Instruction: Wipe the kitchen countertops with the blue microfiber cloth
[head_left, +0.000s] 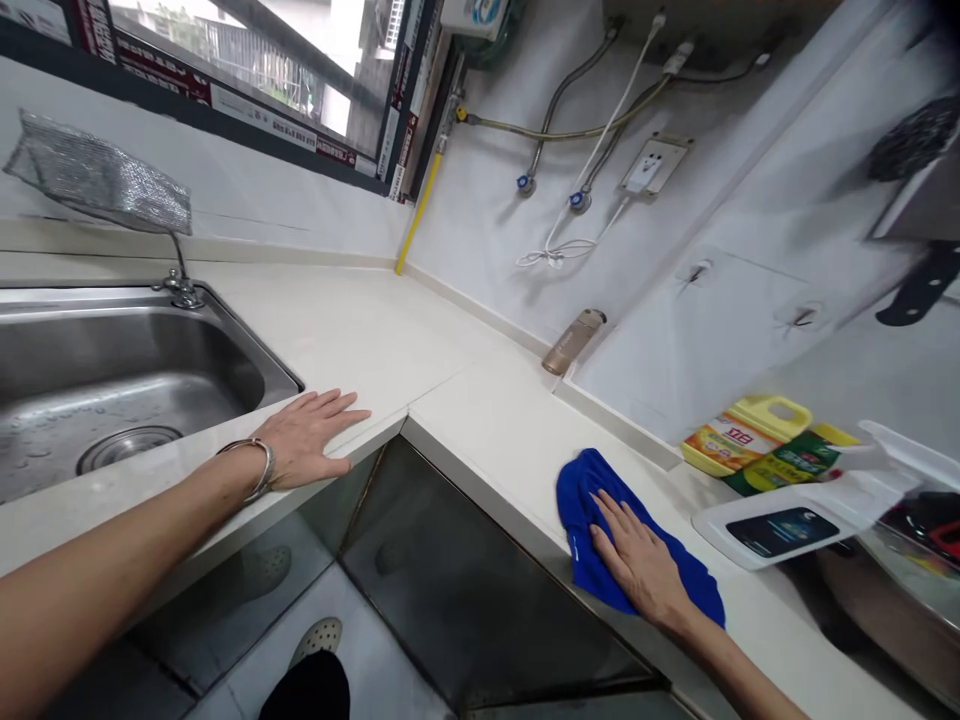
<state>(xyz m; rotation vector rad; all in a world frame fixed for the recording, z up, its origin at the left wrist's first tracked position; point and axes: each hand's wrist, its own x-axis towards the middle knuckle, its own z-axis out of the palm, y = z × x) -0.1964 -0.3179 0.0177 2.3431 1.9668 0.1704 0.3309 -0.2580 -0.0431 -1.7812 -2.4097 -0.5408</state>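
Observation:
My left hand (311, 435) rests flat on the counter's front edge beside the sink, fingers spread, a silver bracelet at its wrist. Nothing is in it. On the right stretch of the white countertop (480, 400) lies a rumpled blue cloth (589, 480), partly hanging over the front edge. My right hand (637, 560) lies on top of this cloth with its fingers stretched out, pressing it down rather than wrapping round it. Part of the cloth is hidden under the palm.
A steel sink (277, 385) with a wrapped faucet (112, 180) is at left. A brown bottle (574, 342) stands by the wall corner. Toward the right are a yellow detergent jug (735, 435), a green pack (795, 458), and a white spray bottle (787, 520). A knife (919, 285) hangs above.

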